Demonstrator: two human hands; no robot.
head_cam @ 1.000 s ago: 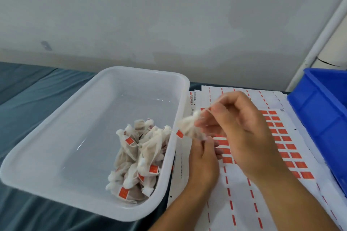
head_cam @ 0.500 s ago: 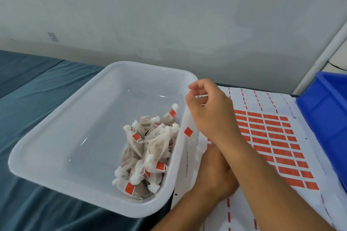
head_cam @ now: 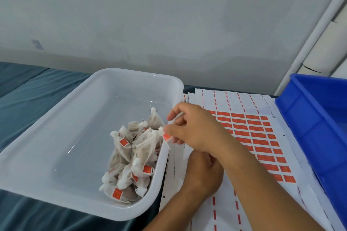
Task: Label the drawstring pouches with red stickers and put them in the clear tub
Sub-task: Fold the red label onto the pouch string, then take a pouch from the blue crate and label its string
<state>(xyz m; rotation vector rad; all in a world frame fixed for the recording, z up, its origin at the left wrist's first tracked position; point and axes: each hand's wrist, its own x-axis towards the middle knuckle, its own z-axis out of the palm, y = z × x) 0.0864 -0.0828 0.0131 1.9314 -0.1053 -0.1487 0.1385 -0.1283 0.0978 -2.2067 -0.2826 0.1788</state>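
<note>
— Over the right rim of the clear tub (head_cam: pixel 174 88), what was your right hand (head_cam: pixel 195 129) doing?

— My right hand hung just above that edge, fingers loosely curled. A red sticker (head_cam: pixel 166 137) on a white tag sat right at my fingertips; I could not tell whether I was pinching it or had let it go.

— And your left hand (head_cam: pixel 203 174)?

— My left hand lay lower, on the sticker sheets (head_cam: pixel 259 137), partly hidden under my right forearm. Its fingers were curled under, and I could not tell whether they held anything.

— Where were the drawstring pouches (head_cam: pixel 135 152)?

— Heaped inside the tub, against its right wall, several showing red labels. The tub sat on the blue cloth (head_cam: pixel 37 95), touching the sheets' left edge.

— Anything else nearby?

— A blue bin (head_cam: pixel 315 127) stood at the far right, beside the sheets.
</note>
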